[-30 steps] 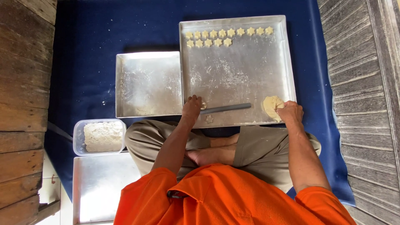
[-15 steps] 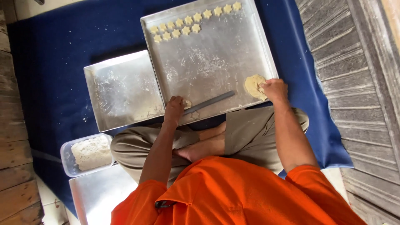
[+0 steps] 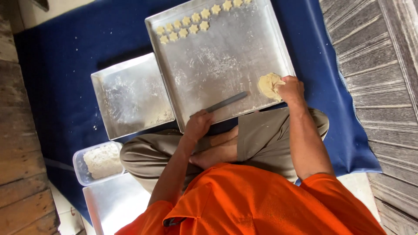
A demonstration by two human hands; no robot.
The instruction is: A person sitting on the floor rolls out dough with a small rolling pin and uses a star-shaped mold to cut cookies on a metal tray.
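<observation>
Item 1 — right hand (image 3: 291, 90): fingers are curled down onto a flat, ragged lump of pale dough (image 3: 269, 85), which is pressed against the floor of the large metal tray (image 3: 226, 65) at about 4 o'clock on the tray, close to its near-right corner. Whether the dough is pinched or only pressed cannot be told.

Item 2 — left hand (image 3: 198, 124): closed around the near end of a thin grey bar (image 3: 227, 102), at about 7 o'clock on the tray by its near rim. The bar is laid flat on the tray, its far end pointed towards the dough and stopped just short of it.

Item 3 — shaped pieces: two short rows of small flower-shaped dough pieces (image 3: 191, 24) are set along the tray's far edge, at 11 to 12 o'clock. The rest of the tray floor is bare but for flour smears; by this count only a small part of the tray is judged filled, with most of it left to be covered.

Item 4 — surroundings: a smaller metal tray (image 3: 130, 93), floured and holding no pieces, is tucked partly beneath the large one at 9 o'clock. A clear plastic tub (image 3: 80, 163) of pale dough is placed at 8 o'clock beside the knee, so further stock is judged unshaped. A third tray (image 3: 113, 202) is seen near it. All is laid on a blue mat (image 3: 61, 65).
</observation>
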